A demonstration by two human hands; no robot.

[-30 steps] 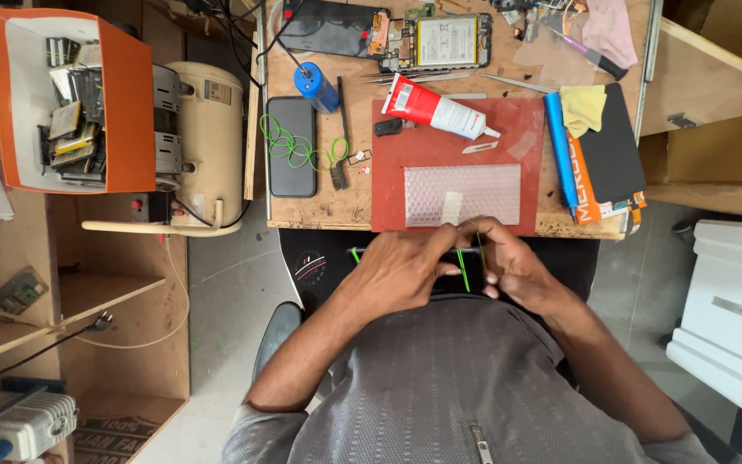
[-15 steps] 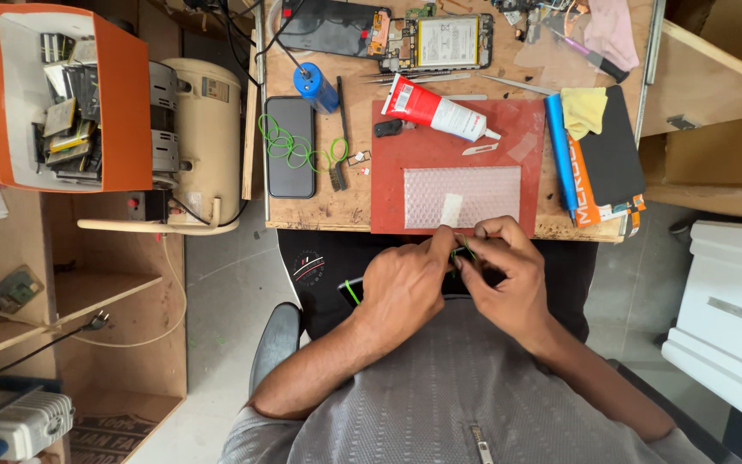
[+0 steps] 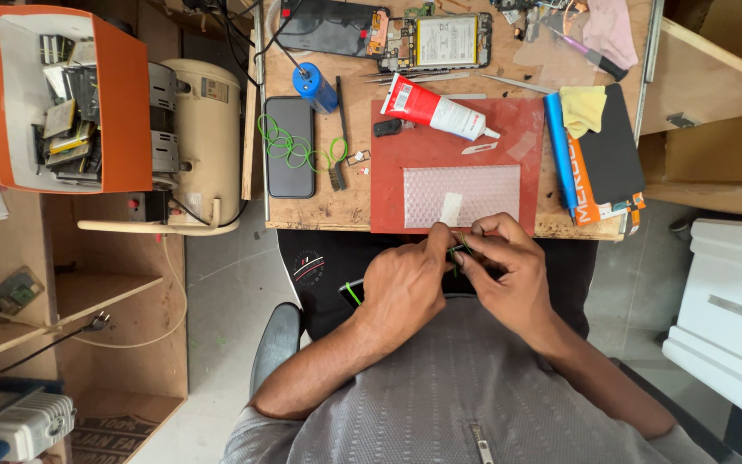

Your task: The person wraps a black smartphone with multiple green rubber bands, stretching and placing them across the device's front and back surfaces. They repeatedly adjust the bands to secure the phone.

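Left hand: your left hand (image 3: 401, 288) is closed in a pinch, thumb and forefinger on the near end of a thin green rubber band (image 3: 459, 250), just off the near edge of the wooden workbench top (image 3: 319, 206).
Right hand: your right hand (image 3: 508, 275) is curled shut, fingers gripping the same band and the dark flat phone-like slab (image 3: 354, 292) lying under both hands in your lap.
Change: a second ago both hands sat lower, flat over the slab; now they have come up towards the near edge and drawn together, fingertips meeting on the band.
Meaning: this reads as a move from holding to fine work, the band being stretched over the slab.
Band: part of it shows as a green stripe at the slab's left end, by your left wrist.
Bench, near edge: a red rubber mat (image 3: 388, 180) carries a sheet of clear bubble wrap (image 3: 491, 185).
Bench, left side: loose green rubber bands (image 3: 289, 146) lie beside a black smartphone lying face up (image 3: 289, 172).
Bench, far side: a red and white glue tube (image 3: 431, 107) rests on the mat's far edge.
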